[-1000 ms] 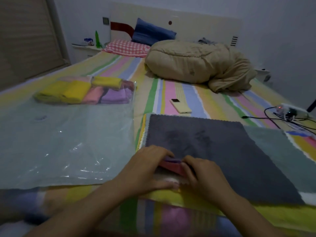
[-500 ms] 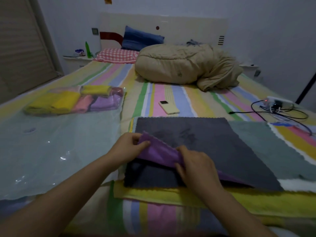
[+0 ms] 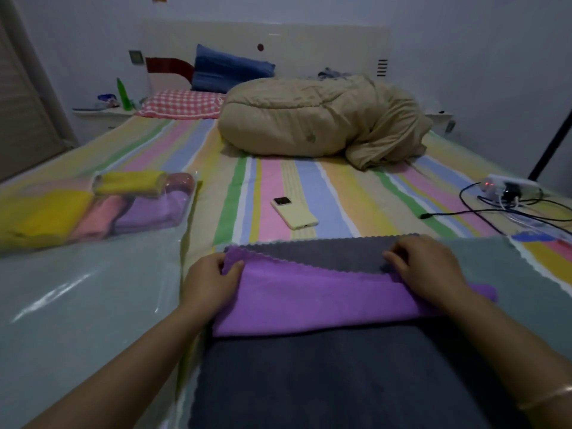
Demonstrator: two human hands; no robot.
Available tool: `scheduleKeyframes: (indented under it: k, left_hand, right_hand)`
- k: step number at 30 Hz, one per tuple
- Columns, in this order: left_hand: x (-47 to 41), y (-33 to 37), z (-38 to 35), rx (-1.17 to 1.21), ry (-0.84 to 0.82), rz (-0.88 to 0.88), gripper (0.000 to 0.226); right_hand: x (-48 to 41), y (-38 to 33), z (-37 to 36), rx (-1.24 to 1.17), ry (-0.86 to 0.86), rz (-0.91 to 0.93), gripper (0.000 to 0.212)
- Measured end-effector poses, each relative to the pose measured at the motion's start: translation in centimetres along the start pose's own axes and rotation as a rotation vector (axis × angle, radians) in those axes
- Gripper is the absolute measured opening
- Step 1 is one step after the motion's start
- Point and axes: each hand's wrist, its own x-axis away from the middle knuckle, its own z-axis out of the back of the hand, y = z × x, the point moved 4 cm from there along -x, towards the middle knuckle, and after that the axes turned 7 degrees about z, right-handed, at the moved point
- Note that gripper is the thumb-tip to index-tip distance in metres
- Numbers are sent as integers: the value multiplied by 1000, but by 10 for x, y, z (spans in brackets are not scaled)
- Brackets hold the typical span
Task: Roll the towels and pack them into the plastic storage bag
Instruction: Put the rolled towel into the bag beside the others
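A dark grey towel point(image 3: 325, 376) lies flat on the striped bed, folded away from me so its purple underside point(image 3: 309, 300) faces up. My left hand point(image 3: 210, 281) pinches the fold's far left corner. My right hand point(image 3: 427, 269) holds the far right edge, fingers curled over it. A grey-green towel point(image 3: 520, 274) lies under it to the right. The clear plastic storage bag point(image 3: 83, 298) spreads out on the left, with several rolled towels point(image 3: 93, 205) in yellow, pink and purple at its far end.
A pale yellow phone point(image 3: 294, 212) lies on the sheet beyond the towels. A power strip with black cables point(image 3: 507, 193) sits at the right. A beige bundled duvet point(image 3: 318, 119) and pillows point(image 3: 185, 103) fill the head of the bed.
Both hands lifted the near edge of the grey towel and carried it away from me, spreading apart to its two corners. The purple underside now lies across the towel's far half.
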Motion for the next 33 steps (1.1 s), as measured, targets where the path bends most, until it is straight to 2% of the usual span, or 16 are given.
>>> scheduleKeyframes:
  k: [2, 3, 6, 8, 13, 15, 18, 22, 27, 30, 33]
  left_hand:
    - [-6, 0, -4, -34, 24, -42, 28]
    - [-7, -1, -5, -44, 30, -63, 24]
    - [-6, -7, -10, -60, 27, -74, 22]
    - [-4, -11, -13, -62, 11, -75, 21]
    - [-13, -8, -16, -82, -45, -29, 39]
    - [-15, -8, -19, -106, -50, -30, 37]
    - [-13, -13, -21, -134, -2, -52, 31]
    - [-5, -14, -20, -109, 52, -48, 34]
    - [-2, -12, -15, -75, 117, -66, 25]
    - [-4, -9, -14, -78, 151, -81, 30]
    - [-12, -9, -13, -91, 175, -101, 29]
  right_hand:
    - [-20, 4, -3, -121, 2, -15, 19]
    - [-27, 5, -5, -167, -61, -5, 18]
    - [-33, 7, -12, -166, -439, 29, 24]
    - [-27, 10, -7, -184, -584, 24, 24]
    - [-13, 21, -2, -210, -724, 5, 17]
    - [-11, 23, -1, -207, -733, 23, 18]
    - [-6, 25, 4, -206, -734, 42, 17]
    - [5, 37, 11, -129, -686, 25, 12]
    - [-4, 53, 13, -365, -317, -121, 9]
    - [-25, 56, 12, -311, -130, -150, 4]
    - [-47, 51, 6, -194, -44, -154, 8]
